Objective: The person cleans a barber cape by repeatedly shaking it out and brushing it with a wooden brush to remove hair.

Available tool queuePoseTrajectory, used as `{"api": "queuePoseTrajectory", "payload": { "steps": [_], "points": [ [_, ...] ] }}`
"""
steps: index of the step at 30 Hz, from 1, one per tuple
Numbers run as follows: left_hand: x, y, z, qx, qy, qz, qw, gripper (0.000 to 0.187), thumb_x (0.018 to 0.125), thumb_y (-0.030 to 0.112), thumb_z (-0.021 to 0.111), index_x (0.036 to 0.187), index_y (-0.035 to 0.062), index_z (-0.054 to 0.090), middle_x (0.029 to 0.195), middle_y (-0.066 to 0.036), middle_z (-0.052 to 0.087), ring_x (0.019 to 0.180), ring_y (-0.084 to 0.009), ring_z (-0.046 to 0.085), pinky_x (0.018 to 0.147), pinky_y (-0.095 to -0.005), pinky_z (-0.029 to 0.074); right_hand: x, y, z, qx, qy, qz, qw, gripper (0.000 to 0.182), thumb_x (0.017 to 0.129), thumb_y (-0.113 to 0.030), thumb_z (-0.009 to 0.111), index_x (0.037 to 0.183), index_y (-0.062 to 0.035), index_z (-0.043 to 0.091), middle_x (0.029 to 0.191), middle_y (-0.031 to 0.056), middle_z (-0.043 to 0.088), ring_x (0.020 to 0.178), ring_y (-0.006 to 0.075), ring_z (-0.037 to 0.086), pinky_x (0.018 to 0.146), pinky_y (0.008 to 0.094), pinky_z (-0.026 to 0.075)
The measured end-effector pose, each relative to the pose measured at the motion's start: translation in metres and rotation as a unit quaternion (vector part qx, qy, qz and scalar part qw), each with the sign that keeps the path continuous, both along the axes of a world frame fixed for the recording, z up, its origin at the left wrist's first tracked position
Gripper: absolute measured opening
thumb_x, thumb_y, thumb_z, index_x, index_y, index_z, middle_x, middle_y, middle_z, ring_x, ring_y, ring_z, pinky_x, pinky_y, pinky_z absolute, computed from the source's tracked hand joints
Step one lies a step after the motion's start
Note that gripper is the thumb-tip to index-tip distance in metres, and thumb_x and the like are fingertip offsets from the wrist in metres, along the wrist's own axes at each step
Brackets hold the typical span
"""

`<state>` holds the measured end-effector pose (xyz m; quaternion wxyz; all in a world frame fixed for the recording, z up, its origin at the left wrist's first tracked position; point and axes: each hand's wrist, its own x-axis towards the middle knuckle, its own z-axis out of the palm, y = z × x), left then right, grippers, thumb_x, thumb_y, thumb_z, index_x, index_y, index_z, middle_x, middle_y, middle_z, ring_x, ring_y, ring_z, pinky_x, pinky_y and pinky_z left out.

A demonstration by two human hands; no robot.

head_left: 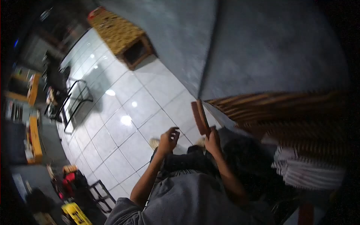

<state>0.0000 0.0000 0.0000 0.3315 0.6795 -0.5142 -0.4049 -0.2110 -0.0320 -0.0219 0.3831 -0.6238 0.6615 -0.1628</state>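
My right hand (212, 142) grips the handle end of a long hand brush (200, 118), wooden with reddish-brown bristles along its left side. The brush points up and away from me, near the corner of the grey wall. In front of my body, my left hand (169, 140) hovers with loosely curled fingers apart and nothing visible in them. White floor tiles (123, 137) lie below both hands, and a light shoe (154, 142) shows beside the left one.
A woven-top bench (120, 33) stands against the grey wall (270, 48). Left are a black chair frame (77, 99), orange-edged shelves (34, 138) and a yellow object (76, 213). On my right are a brown ribbed surface (285, 112) and striped cloth (303, 168).
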Motion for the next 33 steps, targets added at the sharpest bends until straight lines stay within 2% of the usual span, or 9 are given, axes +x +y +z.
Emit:
{"api": "queuePoseTrajectory", "payload": {
  "steps": [2, 4, 6, 7, 12, 15, 20, 27, 33],
  "points": [
    [0.0, 0.021, 0.003, 0.005, -0.013, 0.046, 0.999, 0.022, 0.082, 0.01, 0.058, 0.102, 0.0015, 0.057, 0.081, -0.013, 0.064, 0.07, -0.0213, 0.064, 0.063, -0.0307, 0.05, 0.006, -0.009, -0.008, 0.001, -0.136, 0.03, 0.99, 0.031, 0.081, -0.008, 0.053, 0.109, 0.0012, 0.043, 0.097, 0.0261, 0.057, 0.097, 0.04, 0.054, 0.078, 0.0432, 0.043],
    [0.027, 0.037, -0.021, -0.022, 0.109, 0.079, 0.991, 0.021, 0.082, 0.01, 0.058, 0.102, 0.0012, 0.056, 0.081, -0.013, 0.064, 0.068, -0.0224, 0.063, 0.063, -0.0316, 0.05, 0.036, -0.017, -0.002, -0.079, -0.099, 0.061, 0.99, 0.031, 0.082, -0.011, 0.054, 0.11, -0.0012, 0.045, 0.094, 0.0243, 0.058, 0.092, 0.042, 0.055, 0.077, 0.0418, 0.044],
    [0.09, 0.078, 0.0, -0.024, 0.064, 0.113, 0.991, 0.022, 0.082, 0.01, 0.057, 0.102, 0.0006, 0.055, 0.082, -0.014, 0.064, 0.068, -0.0242, 0.063, 0.063, -0.0327, 0.05, 0.121, -0.001, 0.017, 0.167, -0.139, -0.006, 0.976, 0.025, 0.083, -0.009, 0.055, 0.103, 0.0036, 0.047, 0.086, 0.0141, 0.058, 0.077, 0.0215, 0.059, 0.068, 0.0334, 0.046],
    [0.1, 0.08, -0.005, -0.052, 0.056, 0.129, 0.989, 0.023, 0.083, 0.011, 0.057, 0.103, 0.0003, 0.055, 0.083, -0.015, 0.064, 0.068, -0.0252, 0.063, 0.064, -0.0332, 0.05, 0.14, -0.003, -0.006, 0.06, -0.332, -0.028, 0.941, 0.014, 0.081, -0.002, 0.053, 0.095, -0.0048, 0.049, 0.085, 0.0034, 0.052, 0.068, 0.009, 0.053, 0.049, 0.0239, 0.044],
    [0.181, 0.149, 0.012, -0.083, 0.068, 0.266, 0.958, 0.023, 0.084, 0.013, 0.055, 0.103, -0.0002, 0.055, 0.087, -0.019, 0.062, 0.076, -0.0279, 0.063, 0.068, -0.0343, 0.05, 0.28, 0.045, -0.02, 0.168, -0.546, -0.066, 0.818, 0.012, 0.088, -0.014, 0.056, 0.08, -0.0144, 0.046, 0.09, 0.0021, 0.055, 0.084, 0.0139, 0.055, 0.083, 0.0339, 0.043],
    [0.226, 0.179, 0.017, -0.062, 0.068, 0.332, 0.939, 0.027, 0.086, 0.017, 0.053, 0.108, -0.0005, 0.053, 0.091, -0.018, 0.062, 0.077, -0.0256, 0.063, 0.068, -0.0317, 0.049, 0.339, 0.063, -0.057, 0.257, -0.536, -0.033, 0.803, 0.013, 0.088, -0.017, 0.056, 0.08, -0.0153, 0.046, 0.089, 0.0026, 0.056, 0.085, 0.0141, 0.056, 0.082, 0.0348, 0.044],
    [0.284, 0.222, 0.026, -0.1, 0.049, 0.459, 0.882, 0.025, 0.083, 0.013, 0.055, 0.105, 0.0001, 0.054, 0.089, -0.017, 0.062, 0.074, -0.0268, 0.062, 0.065, -0.0332, 0.049, 0.438, 0.109, -0.006, 0.334, -0.437, 0.127, 0.825, 0.011, 0.088, -0.011, 0.054, 0.088, -0.0038, 0.046, 0.086, 0.0097, 0.055, 0.088, 0.0206, 0.057, 0.086, 0.0419, 0.047],
    [0.35, 0.264, 0.02, -0.079, 0.053, 0.553, 0.827, 0.029, 0.086, 0.018, 0.055, 0.11, 0.0018, 0.054, 0.093, -0.014, 0.062, 0.081, -0.0207, 0.062, 0.069, -0.0296, 0.049, 0.545, 0.147, -0.008, 0.375, -0.307, 0.365, 0.795, 0.022, 0.088, -0.014, 0.054, 0.096, 0.0056, 0.049, 0.094, 0.0131, 0.055, 0.087, 0.0187, 0.057, 0.076, 0.0318, 0.053],
    [0.434, 0.293, 0.015, -0.046, 0.073, 0.628, 0.773, 0.028, 0.084, 0.015, 0.056, 0.108, 0.0003, 0.055, 0.089, -0.014, 0.063, 0.075, -0.0188, 0.062, 0.064, -0.0287, 0.05, 0.665, 0.175, -0.013, 0.406, -0.304, 0.417, 0.755, 0.02, 0.087, -0.013, 0.055, 0.095, 0.0047, 0.05, 0.09, 0.0105, 0.056, 0.078, 0.0177, 0.059, 0.074, 0.0308, 0.053]
  ]
}}
